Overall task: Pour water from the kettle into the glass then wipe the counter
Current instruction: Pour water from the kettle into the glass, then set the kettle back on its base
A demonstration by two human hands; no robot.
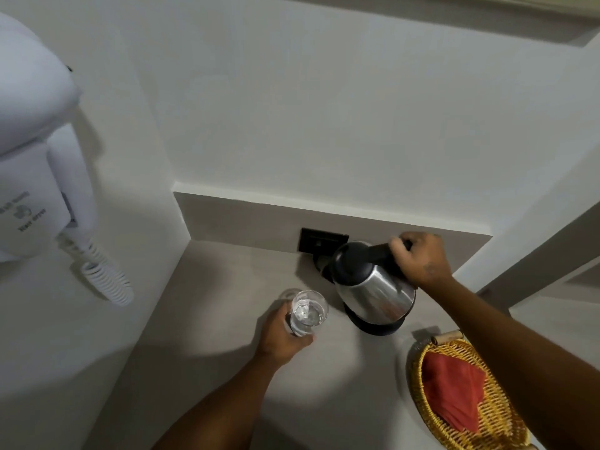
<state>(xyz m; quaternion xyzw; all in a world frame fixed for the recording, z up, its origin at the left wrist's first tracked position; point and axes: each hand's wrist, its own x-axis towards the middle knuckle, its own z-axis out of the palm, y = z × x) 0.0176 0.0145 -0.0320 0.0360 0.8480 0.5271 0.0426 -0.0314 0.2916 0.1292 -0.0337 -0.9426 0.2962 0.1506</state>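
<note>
A steel kettle (373, 295) with a black lid and black handle hangs tilted to the left above the grey counter (207, 368). My right hand (420, 259) is closed around its handle. Just left of the kettle, my left hand (281, 334) grips a clear glass (306, 311) that holds some water. No stream shows between spout and glass. A red cloth (451, 391) lies folded in a yellow wicker basket (422, 407) at the right front.
The kettle's black base (319, 264) sits behind it, below a dark wall socket (321, 240). A white wall-mounted hair dryer (35, 151) with a coiled cord (107, 280) hangs at the left. Walls close the counter at the back and left.
</note>
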